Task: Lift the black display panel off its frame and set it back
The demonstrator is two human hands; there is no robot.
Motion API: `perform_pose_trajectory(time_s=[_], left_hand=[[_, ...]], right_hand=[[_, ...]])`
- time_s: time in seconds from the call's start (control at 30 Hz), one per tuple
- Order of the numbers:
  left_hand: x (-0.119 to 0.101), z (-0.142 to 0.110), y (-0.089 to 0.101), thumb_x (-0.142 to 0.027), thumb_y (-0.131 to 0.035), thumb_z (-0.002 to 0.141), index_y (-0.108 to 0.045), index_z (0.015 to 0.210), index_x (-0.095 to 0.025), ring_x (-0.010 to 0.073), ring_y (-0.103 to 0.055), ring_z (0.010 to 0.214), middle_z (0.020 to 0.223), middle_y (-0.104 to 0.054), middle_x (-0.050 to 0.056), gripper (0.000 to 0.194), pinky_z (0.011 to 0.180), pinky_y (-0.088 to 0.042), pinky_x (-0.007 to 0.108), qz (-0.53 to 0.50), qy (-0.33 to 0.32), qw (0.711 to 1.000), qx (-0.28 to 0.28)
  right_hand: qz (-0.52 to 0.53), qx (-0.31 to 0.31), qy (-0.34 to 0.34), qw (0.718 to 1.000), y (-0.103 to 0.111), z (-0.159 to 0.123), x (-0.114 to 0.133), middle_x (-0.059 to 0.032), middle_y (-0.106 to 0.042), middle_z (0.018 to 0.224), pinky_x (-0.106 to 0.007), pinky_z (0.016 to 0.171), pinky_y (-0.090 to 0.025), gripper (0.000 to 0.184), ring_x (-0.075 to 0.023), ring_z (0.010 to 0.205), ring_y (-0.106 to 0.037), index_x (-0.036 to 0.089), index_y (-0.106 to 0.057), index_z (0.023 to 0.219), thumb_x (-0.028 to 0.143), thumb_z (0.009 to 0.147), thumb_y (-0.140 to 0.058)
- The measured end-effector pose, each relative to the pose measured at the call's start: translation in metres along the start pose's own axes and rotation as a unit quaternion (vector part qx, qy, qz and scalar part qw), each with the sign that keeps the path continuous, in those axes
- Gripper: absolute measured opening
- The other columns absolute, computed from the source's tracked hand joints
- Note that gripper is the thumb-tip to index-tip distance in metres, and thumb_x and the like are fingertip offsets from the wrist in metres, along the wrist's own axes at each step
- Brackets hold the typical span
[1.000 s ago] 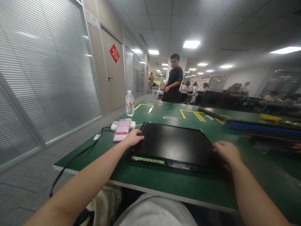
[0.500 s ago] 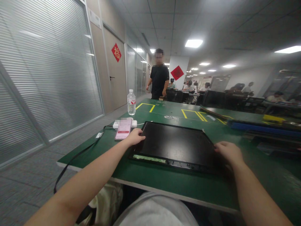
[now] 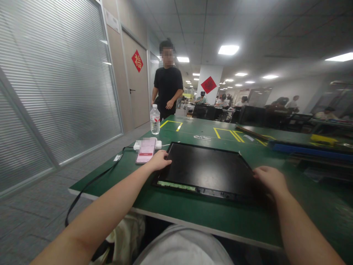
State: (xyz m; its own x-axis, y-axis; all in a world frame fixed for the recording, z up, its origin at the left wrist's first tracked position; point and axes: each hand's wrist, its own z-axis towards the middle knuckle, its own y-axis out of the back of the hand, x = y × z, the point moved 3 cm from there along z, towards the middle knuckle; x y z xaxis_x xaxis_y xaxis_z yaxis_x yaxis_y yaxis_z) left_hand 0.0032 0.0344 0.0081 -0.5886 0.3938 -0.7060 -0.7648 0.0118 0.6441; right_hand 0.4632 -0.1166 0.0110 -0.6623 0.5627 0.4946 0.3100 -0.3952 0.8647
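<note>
Green tabletop shows, in the head view, as a strip between its pale near edge and a flat, black, rectangular screen panel. The left hand has its grip around the panel's left edge; the right hand touches the right edge, its closure impossible to tell. Blur hides the near-right corner. The long axis runs left-to-right, a green circuit strip nearest the wearer.

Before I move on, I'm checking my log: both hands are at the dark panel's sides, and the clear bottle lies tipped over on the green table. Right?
No: the head view shows the clear bottle standing upright on the green table. The left hand and right hand are at the sides of the dark panel.
</note>
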Motion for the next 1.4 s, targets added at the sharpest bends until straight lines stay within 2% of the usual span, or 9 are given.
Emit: perform_pose_trajectory(time_s=[0.2,0.27,0.33,0.4,0.6,0.7,0.83,0.97,1.4], left_hand=[[-0.001,0.000,-0.002,-0.025,-0.074,0.065,-0.070,0.070,-0.020,0.0363,-0.059,0.118,0.105,-0.069,0.013,0.008,0.106,-0.044,0.040,0.060,-0.004,0.998,0.028],[-0.001,-0.002,-0.004,-0.025,-0.071,0.069,-0.073,0.092,-0.017,0.0335,-0.057,0.122,0.115,-0.067,0.014,0.024,0.108,-0.042,0.038,0.093,-0.011,0.995,0.041],[-0.002,-0.005,-0.006,-0.027,-0.068,0.073,-0.067,0.116,-0.015,0.0298,-0.055,0.126,0.128,-0.061,0.014,0.044,0.111,-0.040,0.037,0.120,-0.023,0.991,0.052],[-0.003,-0.008,-0.007,-0.029,-0.066,0.077,-0.062,0.127,-0.016,0.0285,-0.052,0.130,0.136,-0.055,0.014,0.052,0.112,-0.038,0.037,0.146,-0.028,0.987,0.063],[-0.010,-0.015,-0.003,-0.039,-0.072,0.075,-0.062,0.127,-0.019,0.0360,-0.041,0.137,0.146,-0.044,0.016,0.057,0.115,-0.033,0.046,0.176,-0.081,0.975,0.108],[-0.015,-0.017,0.000,-0.041,-0.075,0.073,-0.063,0.127,-0.020,0.0360,-0.037,0.140,0.148,-0.044,0.016,0.059,0.115,-0.032,0.047,0.159,-0.131,0.967,0.149],[-0.021,-0.020,0.003,-0.040,-0.075,0.074,-0.062,0.128,-0.019,0.0324,-0.043,0.136,0.145,-0.048,0.015,0.060,0.113,-0.035,0.044,0.130,-0.177,0.953,0.211],[-0.026,-0.023,0.005,-0.038,-0.077,0.072,-0.061,0.128,-0.019,0.0303,-0.049,0.132,0.141,-0.053,0.014,0.061,0.112,-0.036,0.041,0.105,-0.208,0.943,0.236],[-0.028,-0.024,0.012,-0.037,-0.087,0.059,-0.057,0.135,-0.023,0.0303,-0.047,0.135,0.146,-0.050,0.011,0.083,0.114,-0.035,0.040,0.087,-0.258,0.915,0.299]], right_hand=[[-0.003,0.011,0.004,1.000,-0.002,0.002,-0.001,-0.0065,-0.076,0.085,-0.035,0.062,-0.045,0.030,-0.0272,0.081,-0.066,0.024,-0.075,0.088,0.038,0.075,-0.052],[-0.019,0.013,0.008,1.000,-0.003,0.003,-0.002,-0.0067,-0.075,0.086,-0.035,0.063,-0.046,0.031,-0.0281,0.081,-0.066,0.024,-0.075,0.088,0.039,0.076,-0.051],[-0.032,0.010,0.015,0.999,-0.005,0.005,-0.003,-0.0077,-0.075,0.087,-0.036,0.063,-0.046,0.031,-0.0292,0.082,-0.066,0.025,-0.075,0.087,0.040,0.075,-0.050],[-0.037,0.003,0.022,0.999,-0.005,0.005,-0.004,-0.0092,-0.075,0.088,-0.036,0.063,-0.046,0.032,-0.0299,0.081,-0.067,0.025,-0.076,0.087,0.040,0.075,-0.051],[-0.049,-0.027,0.062,0.996,-0.006,-0.002,0.003,-0.0108,-0.075,0.094,-0.038,0.070,-0.050,0.036,-0.0308,0.086,-0.069,0.025,-0.078,0.095,0.041,0.077,-0.051],[-0.025,-0.015,0.134,0.991,-0.011,-0.005,0.013,-0.0068,-0.075,0.105,-0.036,0.083,-0.052,0.038,-0.0282,0.099,-0.068,0.026,-0.077,0.105,0.035,0.079,-0.051],[-0.003,0.036,0.228,0.973,-0.023,-0.006,0.020,-0.0038,-0.069,0.124,-0.036,0.101,-0.046,0.045,-0.0263,0.116,-0.063,0.026,-0.074,0.118,0.030,0.078,-0.056],[-0.012,0.081,0.234,0.969,-0.033,-0.002,0.015,-0.0035,-0.068,0.126,-0.035,0.105,-0.044,0.041,-0.0256,0.119,-0.062,0.024,-0.076,0.114,0.030,0.079,-0.057],[-0.029,0.099,0.233,0.967,-0.034,0.001,0.012,-0.0053,-0.065,0.130,-0.036,0.107,-0.042,0.042,-0.0259,0.121,-0.060,0.020,-0.076,0.114,0.029,0.080,-0.053]])
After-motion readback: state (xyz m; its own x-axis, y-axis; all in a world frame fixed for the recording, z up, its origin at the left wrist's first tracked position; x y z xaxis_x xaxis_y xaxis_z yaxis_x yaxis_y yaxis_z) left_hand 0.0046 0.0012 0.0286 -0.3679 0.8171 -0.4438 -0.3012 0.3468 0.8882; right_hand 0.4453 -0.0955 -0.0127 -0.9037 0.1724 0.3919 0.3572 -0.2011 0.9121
